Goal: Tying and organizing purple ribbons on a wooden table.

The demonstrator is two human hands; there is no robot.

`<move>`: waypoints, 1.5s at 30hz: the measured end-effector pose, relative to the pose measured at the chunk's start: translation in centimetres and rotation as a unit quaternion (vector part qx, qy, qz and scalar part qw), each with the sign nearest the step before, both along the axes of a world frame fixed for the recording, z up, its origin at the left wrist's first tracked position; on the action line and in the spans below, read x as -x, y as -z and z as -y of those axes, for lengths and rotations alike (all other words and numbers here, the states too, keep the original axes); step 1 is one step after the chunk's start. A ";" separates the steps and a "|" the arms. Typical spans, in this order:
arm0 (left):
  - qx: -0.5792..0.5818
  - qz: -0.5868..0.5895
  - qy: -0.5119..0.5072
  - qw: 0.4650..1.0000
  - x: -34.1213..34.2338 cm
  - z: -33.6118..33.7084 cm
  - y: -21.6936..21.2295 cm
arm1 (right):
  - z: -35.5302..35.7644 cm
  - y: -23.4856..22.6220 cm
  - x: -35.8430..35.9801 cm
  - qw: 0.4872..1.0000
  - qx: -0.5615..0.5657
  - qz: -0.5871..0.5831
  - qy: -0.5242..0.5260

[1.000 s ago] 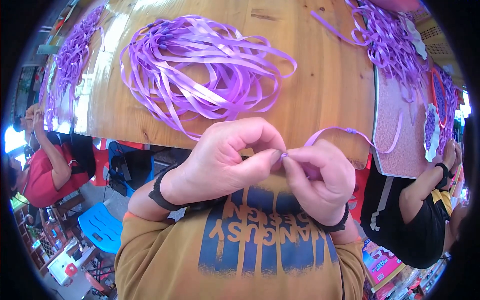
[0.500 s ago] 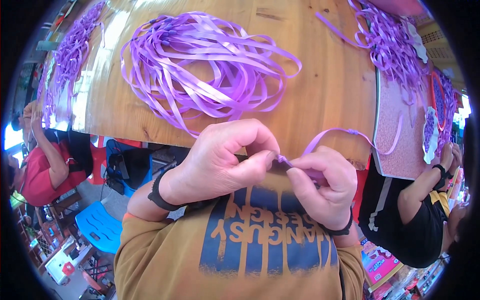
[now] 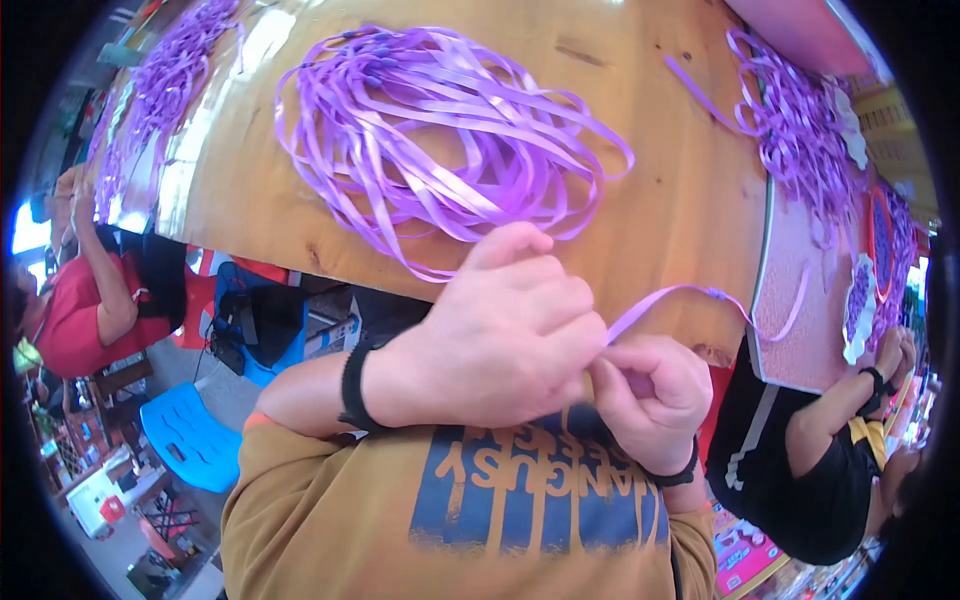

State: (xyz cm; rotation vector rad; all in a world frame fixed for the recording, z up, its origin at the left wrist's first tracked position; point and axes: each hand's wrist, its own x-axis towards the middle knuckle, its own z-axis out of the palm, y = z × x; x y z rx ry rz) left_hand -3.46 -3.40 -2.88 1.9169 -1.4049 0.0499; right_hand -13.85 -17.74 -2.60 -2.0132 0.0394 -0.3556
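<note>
A purple ribbon [image 3: 650, 301] runs from between my hands to the right, with a small knot partway along it. My right hand [image 3: 655, 400] is closed, pinching the ribbon between thumb and forefinger. Against it, my left hand [image 3: 500, 335] is turned with its back up and its fingers curled in; its fingertips and whatever they grip are hidden behind the hand. Just beyond them on the wooden table [image 3: 690, 210] lies a large looped bundle of purple ribbons [image 3: 440, 140], with darker knots gathered at its far left end.
More purple ribbons pile up at the far right [image 3: 800, 140] and far left [image 3: 165, 90]. A pinkish board [image 3: 795, 300] adjoins the table at right. Co-workers sit on both sides, one in red [image 3: 85, 310], one in black [image 3: 800, 480]. A blue stool [image 3: 190, 435] stands at left.
My left hand has rolled over, back upward, and moved right against my right hand. The knot seen between my fingertips is now hidden. The whole view has shifted slightly.
</note>
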 end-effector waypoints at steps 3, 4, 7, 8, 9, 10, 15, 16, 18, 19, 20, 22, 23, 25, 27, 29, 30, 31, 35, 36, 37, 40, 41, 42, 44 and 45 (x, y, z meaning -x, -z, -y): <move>-0.006 0.027 -0.007 1.000 0.0 -0.7 0.4 | 0.5 -0.5 0.8 0.999 0.000 -0.030 -0.022; -0.012 0.022 -0.005 1.000 0.1 -1.0 0.5 | 0.4 0.0 0.8 0.999 -0.003 -0.016 -0.031; 0.010 -0.017 0.014 1.000 0.1 -1.4 0.9 | 0.5 -0.2 0.8 0.998 -0.033 -0.037 -0.035; 0.010 -0.018 0.016 1.000 0.0 -1.5 1.0 | 0.5 -0.4 0.7 0.998 -0.033 -0.038 -0.033; 0.016 -0.069 0.040 0.997 -0.3 -1.8 1.0 | 0.5 -0.4 0.5 0.998 -0.033 -0.035 -0.036; 0.021 -0.120 0.065 0.990 -0.5 -2.0 1.1 | 0.4 -0.5 0.3 0.998 -0.033 -0.032 -0.038; 0.012 -0.222 0.131 0.966 -1.2 -2.3 0.4 | 0.7 -0.5 -0.2 0.996 -0.040 -0.029 -0.068; 0.011 -0.233 0.151 0.961 -1.3 -2.3 0.5 | 0.7 -0.5 -0.2 0.994 -0.048 -0.039 -0.093; -0.001 -0.224 0.174 0.959 -1.8 -2.6 0.4 | 0.8 -0.4 -0.1 0.990 -0.078 -0.048 -0.103; -0.013 -0.213 0.190 0.958 -2.0 -2.7 0.3 | 0.9 -0.3 0.0 0.985 -0.111 -0.055 -0.121; -0.024 -0.216 0.195 0.956 -2.1 -3.0 0.0 | 0.9 -0.4 -0.1 0.986 -0.109 -0.055 -0.113; -0.024 -0.217 0.194 0.956 -2.2 -3.3 -0.1 | 1.0 -0.5 -0.4 0.984 -0.081 -0.046 -0.154; -0.026 -0.217 0.184 0.958 -2.4 -3.5 -0.2 | 1.2 -0.4 -0.5 0.985 -0.078 -0.045 -0.146; 0.026 -0.225 0.153 0.962 -2.9 -4.2 0.0 | 1.7 -0.1 -0.7 0.987 -0.042 -0.061 -0.141; 0.092 -0.311 0.047 0.945 -3.4 -5.9 0.0 | 2.9 -0.5 -0.4 0.990 -0.061 -0.104 -0.076; 0.180 -0.398 -0.123 0.891 -3.4 -7.0 0.0 | 4.0 -0.5 0.8 0.981 -0.155 -0.118 0.015; 0.181 -0.398 -0.121 0.891 -4.0 -7.5 0.0 | 4.6 -0.7 1.3 0.973 -0.181 -0.136 0.051; 0.214 -0.401 -0.153 0.878 -4.9 -7.9 0.1 | 5.1 -1.2 1.7 0.962 -0.207 -0.153 0.086; 0.295 -0.389 -0.212 0.847 -8.0 -8.9 0.8 | 6.8 -0.8 3.6 0.953 -0.236 -0.137 0.133; 0.302 -0.377 -0.236 0.843 -8.9 -9.4 0.9 | 6.9 -0.6 3.7 0.953 -0.237 -0.136 0.132; 0.301 -0.376 -0.236 0.844 -9.8 -10.1 1.3 | 7.0 -0.5 3.8 0.948 -0.263 -0.112 0.141; 0.309 -0.376 -0.288 0.825 -11.5 -10.6 2.4 | 7.0 -0.2 3.8 0.932 -0.327 -0.087 0.128; 0.251 -0.320 -0.334 0.850 -11.5 -9.7 2.6 | 6.7 -0.1 3.6 0.921 -0.364 -0.088 0.107; 0.190 -0.261 -0.374 0.869 -11.2 -8.4 2.6 | 6.4 -0.2 3.3 0.921 -0.364 -0.087 0.108; 0.138 -0.134 -0.354 0.915 -9.5 -6.3 2.1 | 5.1 -0.8 2.4 0.924 -0.351 -0.105 0.111; 0.082 -0.003 -0.334 0.939 -8.2 -5.4 1.6 | 4.6 -1.0 1.9 0.924 -0.353 -0.107 0.104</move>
